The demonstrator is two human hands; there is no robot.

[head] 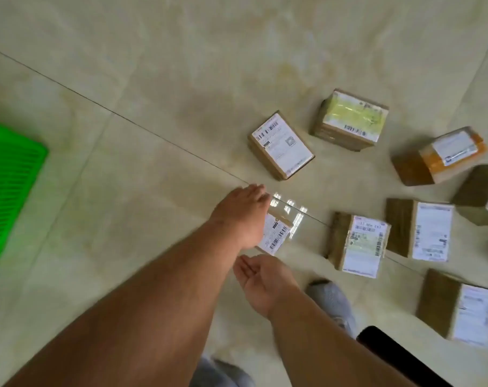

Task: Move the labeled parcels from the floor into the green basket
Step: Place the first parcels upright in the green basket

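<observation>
Reaching over small labeled parcel (276, 233), left hand (244, 213) covers its near edge, fingers hidden, grip unclear. Right hand (261, 280) hovers just beside, palm up, fingers relaxed, holding nothing. More parcels (357, 244) scattered on tiled floor (153, 79); green basket (8, 191) well apart at left edge.
</observation>
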